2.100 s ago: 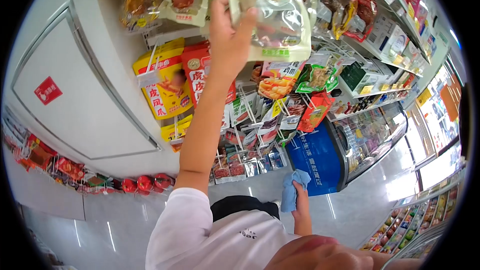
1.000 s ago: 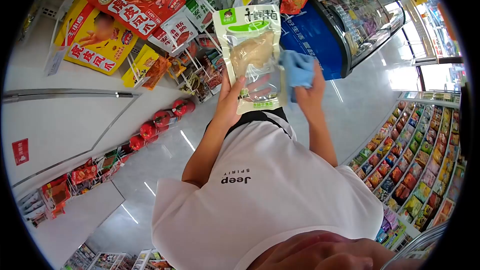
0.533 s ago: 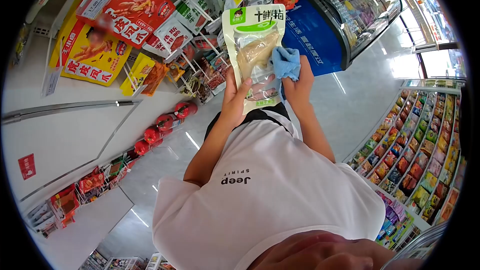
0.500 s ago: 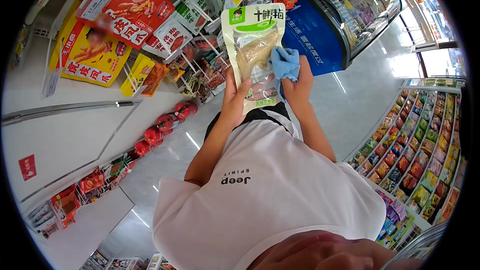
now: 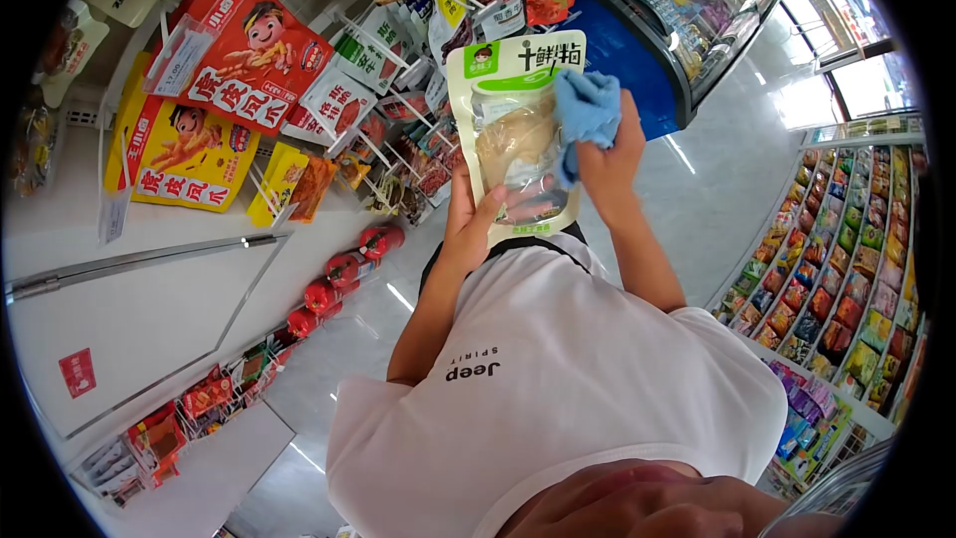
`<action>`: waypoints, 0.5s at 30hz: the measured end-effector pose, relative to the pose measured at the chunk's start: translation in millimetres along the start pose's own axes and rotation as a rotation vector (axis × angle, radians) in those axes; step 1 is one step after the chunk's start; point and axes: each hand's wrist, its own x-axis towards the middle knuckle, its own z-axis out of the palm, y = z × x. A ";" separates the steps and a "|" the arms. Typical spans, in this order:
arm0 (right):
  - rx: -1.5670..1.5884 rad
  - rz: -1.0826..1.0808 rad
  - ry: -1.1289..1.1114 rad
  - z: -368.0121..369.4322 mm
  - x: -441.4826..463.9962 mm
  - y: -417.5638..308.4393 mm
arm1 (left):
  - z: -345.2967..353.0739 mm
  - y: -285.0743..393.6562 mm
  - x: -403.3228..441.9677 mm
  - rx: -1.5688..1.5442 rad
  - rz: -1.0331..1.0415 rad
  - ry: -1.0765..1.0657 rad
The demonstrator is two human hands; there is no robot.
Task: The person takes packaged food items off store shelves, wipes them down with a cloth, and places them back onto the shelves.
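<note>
A clear-and-cream food packet (image 5: 513, 144) with green print stands upright in front of my chest. My left hand (image 5: 472, 221) grips its lower left side, with the thumb in front and fingers seen through the clear film behind. My right hand (image 5: 611, 151) is closed on a crumpled blue cloth (image 5: 588, 112). The cloth lies against the packet's upper right edge and covers part of it.
Red packets (image 5: 254, 50) and yellow packets (image 5: 189, 154) hang on hooks at the upper left. A blue-sided chiller (image 5: 617, 50) stands beyond the packet. Red fire extinguishers (image 5: 349, 269) line the floor at left; snack shelves (image 5: 836, 269) are at right.
The packet has come from the hanging rack down to my chest in my left hand. My right hand has brought the cloth to it, and has lately moved up along its right edge.
</note>
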 end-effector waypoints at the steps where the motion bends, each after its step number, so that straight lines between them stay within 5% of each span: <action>1: -0.003 -0.019 0.000 0.9 -5.3 -4.0 | -0.5 0.8 -1.3 0.003 -0.009 0.017; 5: -0.115 -0.276 -0.084 -3.5 2.7 -8.1 | 2.6 7.6 -4.5 0.069 -0.018 0.033; 9: -0.211 -0.197 0.080 -13.8 41.4 -3.8 | 10.6 10.6 -5.7 0.133 -0.022 -0.058; 15: -0.205 -0.420 -0.186 -2.3 24.9 -27.3 | 12.3 11.5 -1.5 0.217 -0.061 -0.069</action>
